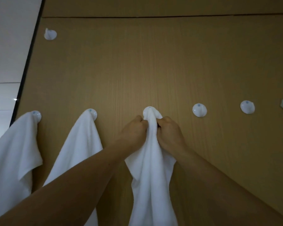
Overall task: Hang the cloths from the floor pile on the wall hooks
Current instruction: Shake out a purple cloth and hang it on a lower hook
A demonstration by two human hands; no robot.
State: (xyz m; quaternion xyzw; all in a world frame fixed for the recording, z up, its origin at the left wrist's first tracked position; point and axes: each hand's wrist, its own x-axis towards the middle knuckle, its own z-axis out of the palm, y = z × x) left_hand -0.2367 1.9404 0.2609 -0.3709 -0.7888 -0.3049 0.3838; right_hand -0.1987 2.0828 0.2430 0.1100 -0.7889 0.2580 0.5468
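- The white cloth (pixel 152 176) is bunched at its top over the middle hook (pixel 147 109). The rest hangs straight down the wooden wall panel (pixel 153 62).
- Both hands are right under that hook, the left hand (pixel 134 130) on one side of the gathered neck and the right hand (pixel 168 132) on the other.
- The fingers (pixel 140 119) of both hands are curled in and pinching the bunched fabric between them. The tips are buried in the folds, so I can't tell how far round they wrap.
- Two hung cloths, one far left (pixel 15 152) and one next to it (pixel 78 144), are already draped from their own hooks.
- Two bare hooks (pixel 199 110) sit to the right, with one more high hook (pixel 50 34) at upper left.
- Handling-wise, this looks like soft terry: light, floppy, zero stiffness and nothing to break. It goes wherever gravity takes it.
- The hooks look like small rounded nubs, so my guess is the risk is the cloth sliding off if most of the weight ends up on one side.
- I'd say the best hold is exactly here, on the gathered bit close to the hook. Grabbing lower down just gets you a handful of slack.
- The floor pile isn't in view, so no idea how many cloths are left.
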